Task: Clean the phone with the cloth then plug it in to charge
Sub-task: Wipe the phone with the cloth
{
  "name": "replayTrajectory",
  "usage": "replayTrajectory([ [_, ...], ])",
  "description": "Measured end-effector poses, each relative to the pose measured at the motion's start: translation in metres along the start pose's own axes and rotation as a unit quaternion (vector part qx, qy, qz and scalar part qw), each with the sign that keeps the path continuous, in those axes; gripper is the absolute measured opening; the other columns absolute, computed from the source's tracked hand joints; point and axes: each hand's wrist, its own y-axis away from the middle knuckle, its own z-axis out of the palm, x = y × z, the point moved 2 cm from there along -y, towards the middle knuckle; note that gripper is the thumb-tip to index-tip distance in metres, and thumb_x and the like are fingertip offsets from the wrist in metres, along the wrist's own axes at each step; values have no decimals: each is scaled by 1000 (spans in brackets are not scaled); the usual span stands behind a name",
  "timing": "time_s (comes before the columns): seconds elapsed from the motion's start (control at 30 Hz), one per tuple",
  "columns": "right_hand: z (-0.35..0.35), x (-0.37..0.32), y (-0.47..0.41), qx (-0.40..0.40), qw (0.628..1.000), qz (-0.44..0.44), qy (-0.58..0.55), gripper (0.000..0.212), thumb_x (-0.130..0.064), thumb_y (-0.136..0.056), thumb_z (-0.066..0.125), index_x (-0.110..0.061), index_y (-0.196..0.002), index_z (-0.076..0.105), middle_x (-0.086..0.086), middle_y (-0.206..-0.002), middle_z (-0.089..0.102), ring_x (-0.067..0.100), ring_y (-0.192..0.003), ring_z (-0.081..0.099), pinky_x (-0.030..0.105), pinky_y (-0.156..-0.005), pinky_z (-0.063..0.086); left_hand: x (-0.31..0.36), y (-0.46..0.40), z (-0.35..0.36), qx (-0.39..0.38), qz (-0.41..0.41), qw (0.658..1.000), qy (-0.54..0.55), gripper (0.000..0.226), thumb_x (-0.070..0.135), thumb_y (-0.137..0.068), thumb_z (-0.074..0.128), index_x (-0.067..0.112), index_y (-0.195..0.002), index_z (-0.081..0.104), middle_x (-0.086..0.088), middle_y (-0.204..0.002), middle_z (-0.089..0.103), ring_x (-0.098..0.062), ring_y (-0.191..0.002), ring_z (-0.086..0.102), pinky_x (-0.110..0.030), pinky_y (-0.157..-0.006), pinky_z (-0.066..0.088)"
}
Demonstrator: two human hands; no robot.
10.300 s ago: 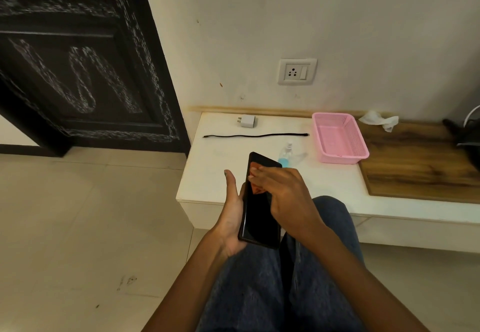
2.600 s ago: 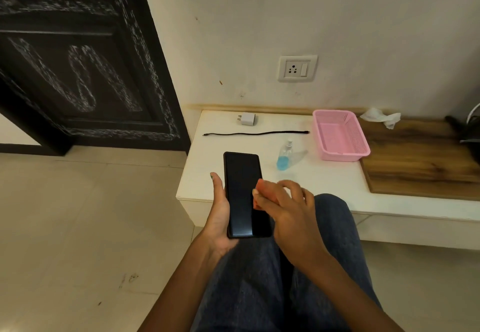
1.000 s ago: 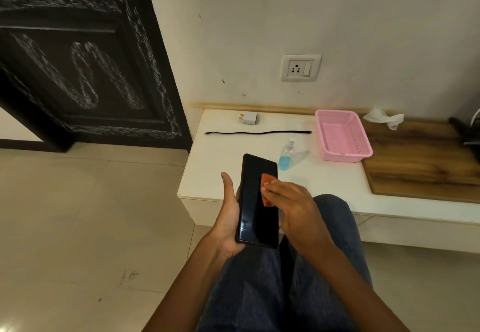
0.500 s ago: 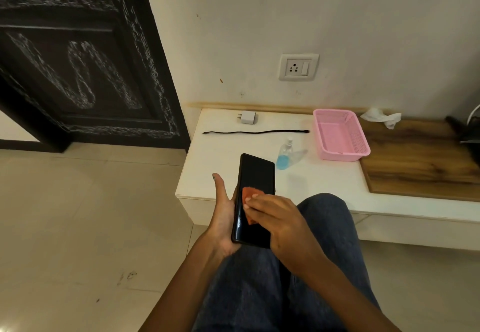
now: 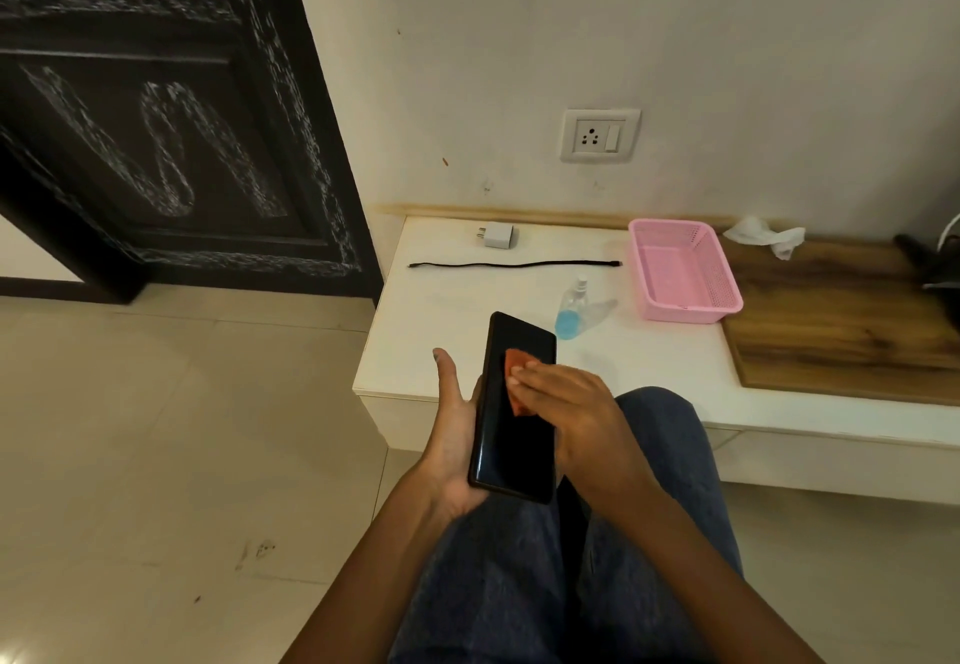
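1. Left hand (image 5: 454,435) cradles the phone (image 5: 514,409) from beneath, thumb up, steadying it.
2. Right hand (image 5: 566,403) presses the cloth (image 5: 514,377) flat against the screen, fingertips together.
3. Cable (image 5: 514,264) and adapter (image 5: 497,236) wait beyond both hands.

The left hand (image 5: 454,448) is held palm up above the lap, its forearm entering from the lower edge and angled up toward the middle. The thumb is stretched straight and upright, apart from the palm, while the fingers are curled beneath and hidden. A slim black glossy phone (image 5: 511,435) is cradled in this hand. The right hand (image 5: 571,411) is laid palm down, its forearm brought in from the lower right. Its fingers (image 5: 524,372) are extended together and pressed flat on a small orange cloth (image 5: 514,383). Both bare forearms are kept over legs clad in blue denim (image 5: 613,585).
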Motion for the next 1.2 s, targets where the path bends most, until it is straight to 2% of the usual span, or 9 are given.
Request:
replayTrajectory([
  [0.2,7,-28,13,-25,996,-84,10,37,-2,-71,65,-5,-108,70,7,-115,68,23,-110,62,42,-97,44,2,-3,-9,15,-6,1000,-13,98,92,-56,39,8,-90,78,-17,-95,73,-30,-89,72,-41,-71,59],
  [0.27,2,-18,8,-21,997,-68,4,42,7,-67,70,-6,-107,70,7,-114,68,22,-109,63,38,-96,44,1,0,-5,7,-9,1000,-21,99,91,-59,37,8,-96,77,-18,-102,72,-31,-95,70,-42,-76,58],
  [0.4,-1,-5,-3,5,1000,8,-9,51,22,-56,76,2,-102,71,14,-108,69,30,-102,65,45,-94,45,1,1,4,-1,-3,1000,-12,96,89,-63,36,12,-106,74,-21,-116,67,-34,-105,66,-44,-77,57],
  [0.57,3,-22,11,-9,997,-76,-4,29,-1,-78,63,-4,-106,70,8,-112,69,23,-107,63,33,-96,46,2,-1,-2,12,-1,1000,-15,99,91,-57,39,8,-95,77,-17,-95,73,-30,-88,71,-42,-73,59],
  [0.67,2,-12,2,-10,999,-46,-18,40,11,-65,74,-3,-103,72,8,-109,70,25,-104,65,39,-92,49,-2,2,2,18,0,1000,-9,100,89,-61,39,8,-109,72,-22,-109,69,-35,-100,68,-46,-78,58],
  [0.77,3,-13,-4,9,1000,-19,-18,35,8,-68,66,-1,-102,72,10,-107,71,27,-102,65,43,-88,52,-1,3,5,18,5,1000,-3,99,89,-64,38,9,-113,70,-22,-113,68,-36,-102,67,-47,-79,57],
  [0.93,13,-31,19,4,998,-54,-37,27,-6,-80,59,-7,-104,72,3,-111,70,20,-106,63,37,-93,49,6,1,-5,37,8,999,-17,106,93,-57,35,6,-113,59,-15,-100,55,-30,-103,54,-41,-102,42],
  [1.03,10,-28,10,6,998,-53,-36,27,-3,-74,64,-8,-99,74,3,-106,71,19,-102,64,32,-91,49,5,4,-4,41,7,999,-9,99,93,-58,35,5,-93,65,-13,-86,62,-27,-87,63,-40,-85,53],
  [1.2,6,-19,-16,43,999,-12,-23,30,8,-66,62,-1,-92,75,10,-98,73,25,-93,69,37,-85,53,4,8,4,11,14,1000,15,96,89,-64,37,12,-109,72,-21,-108,70,-36,-99,68,-49,-78,57],
])
